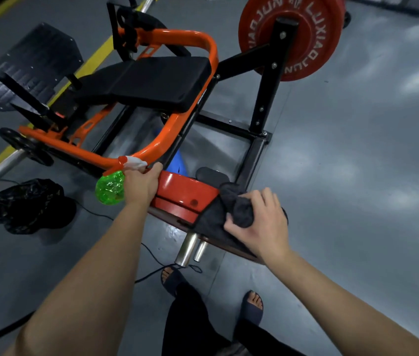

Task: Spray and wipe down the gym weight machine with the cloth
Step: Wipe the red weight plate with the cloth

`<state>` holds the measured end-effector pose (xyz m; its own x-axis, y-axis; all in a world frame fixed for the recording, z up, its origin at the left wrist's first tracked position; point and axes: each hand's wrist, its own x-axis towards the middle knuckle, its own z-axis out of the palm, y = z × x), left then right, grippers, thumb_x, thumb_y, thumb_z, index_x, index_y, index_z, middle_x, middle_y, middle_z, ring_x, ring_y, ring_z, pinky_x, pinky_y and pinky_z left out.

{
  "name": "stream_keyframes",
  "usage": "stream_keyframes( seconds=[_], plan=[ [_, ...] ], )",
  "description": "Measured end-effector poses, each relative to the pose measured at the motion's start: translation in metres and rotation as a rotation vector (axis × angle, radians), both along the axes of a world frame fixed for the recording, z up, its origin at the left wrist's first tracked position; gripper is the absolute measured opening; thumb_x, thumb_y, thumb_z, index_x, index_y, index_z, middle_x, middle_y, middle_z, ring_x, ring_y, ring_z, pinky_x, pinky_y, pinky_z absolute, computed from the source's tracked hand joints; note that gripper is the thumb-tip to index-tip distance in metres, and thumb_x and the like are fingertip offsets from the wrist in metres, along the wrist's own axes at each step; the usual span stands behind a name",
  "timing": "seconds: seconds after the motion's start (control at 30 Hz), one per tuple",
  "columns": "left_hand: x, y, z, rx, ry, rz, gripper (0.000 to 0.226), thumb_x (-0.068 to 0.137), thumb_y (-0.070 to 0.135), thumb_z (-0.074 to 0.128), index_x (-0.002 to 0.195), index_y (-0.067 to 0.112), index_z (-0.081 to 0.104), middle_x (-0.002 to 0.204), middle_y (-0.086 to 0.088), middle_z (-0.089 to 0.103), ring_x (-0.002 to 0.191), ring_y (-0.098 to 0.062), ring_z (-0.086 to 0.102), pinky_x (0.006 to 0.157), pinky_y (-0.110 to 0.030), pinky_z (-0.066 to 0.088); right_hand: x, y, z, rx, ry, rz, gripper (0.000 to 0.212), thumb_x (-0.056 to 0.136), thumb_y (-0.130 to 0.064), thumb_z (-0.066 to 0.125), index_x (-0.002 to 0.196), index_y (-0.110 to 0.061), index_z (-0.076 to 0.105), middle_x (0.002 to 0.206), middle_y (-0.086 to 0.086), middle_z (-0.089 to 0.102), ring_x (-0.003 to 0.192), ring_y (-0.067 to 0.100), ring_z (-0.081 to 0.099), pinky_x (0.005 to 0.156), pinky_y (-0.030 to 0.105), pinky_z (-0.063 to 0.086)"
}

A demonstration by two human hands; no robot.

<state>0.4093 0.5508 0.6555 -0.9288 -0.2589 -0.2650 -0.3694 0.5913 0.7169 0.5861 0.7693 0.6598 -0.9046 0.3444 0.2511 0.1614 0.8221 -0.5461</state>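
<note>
The weight machine has an orange tube frame [198, 80], a black padded seat [157, 80] and black steel legs. A red weight plate [185, 196] sits on its near sleeve, just below me. My left hand [140, 185] grips a green spray bottle [109, 187] with a white and orange head, held against the orange tube. My right hand [259, 219] grips a bunched dark grey cloth [229, 211] and presses it on the right rim of the red plate.
A second red plate [293, 34] hangs on the far post. A black bag [28, 204] and a thin cable [151, 255] lie on the grey floor at left. My sandalled feet [253, 304] stand close to the chrome sleeve ends [190, 249]. A yellow floor line runs at far left.
</note>
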Motion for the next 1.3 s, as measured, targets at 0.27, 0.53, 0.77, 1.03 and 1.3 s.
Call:
stream_keyframes(
  seconds=[0.27,0.53,0.77,1.03,1.3],
  plan=[
    [-0.031,-0.040,-0.034,0.103,-0.056,0.038,0.060,0.077,0.060,0.071,0.098,0.004,0.069,0.095,-0.005,0.069,0.093,-0.025,0.066,0.092,-0.038,0.050,-0.039,-0.046,0.018,0.166,-0.011,-0.048,0.043,0.066,-0.055,0.062,0.088,-0.019,0.058,0.086,0.001,0.048,0.080,0.027,0.052,0.065,0.037,0.045],
    [-0.023,-0.029,-0.007,-0.101,0.139,-0.206,0.048,0.092,0.056,0.067,0.105,0.011,0.075,0.095,-0.002,0.062,0.103,-0.026,0.062,0.084,-0.028,0.041,-0.090,-0.090,0.037,0.329,-0.123,0.093,0.062,0.061,-0.062,0.077,0.102,-0.018,0.062,0.100,0.006,0.058,0.094,0.031,0.057,0.074,0.042,0.048],
    [0.006,-0.001,0.025,-0.048,0.018,-0.271,0.050,0.105,0.036,0.038,0.138,0.003,0.055,0.137,-0.017,0.061,0.127,-0.035,0.058,0.084,-0.017,0.053,-0.088,-0.091,0.044,0.211,-0.017,0.311,0.057,0.061,-0.056,0.075,0.104,-0.018,0.064,0.100,0.004,0.058,0.091,0.030,0.056,0.071,0.040,0.044],
    [0.055,0.062,0.031,-0.208,0.062,-0.151,0.082,0.087,0.071,0.060,0.135,0.005,0.052,0.128,-0.022,0.064,0.123,-0.041,0.058,0.102,-0.044,0.044,0.013,0.014,-0.013,-0.077,0.063,0.058,0.040,0.068,-0.048,0.069,0.097,-0.020,0.062,0.091,0.000,0.052,0.087,0.027,0.056,0.072,0.041,0.051],
    [0.061,0.074,0.038,-0.342,0.089,-0.063,0.059,0.088,0.051,0.056,0.117,0.000,0.055,0.099,-0.022,0.072,0.098,-0.042,0.067,0.083,-0.045,0.053,-0.017,-0.017,0.015,-0.044,-0.096,-0.181,0.049,0.067,-0.058,0.057,0.094,-0.018,0.058,0.093,0.002,0.056,0.091,0.029,0.058,0.072,0.040,0.049]
  ],
)
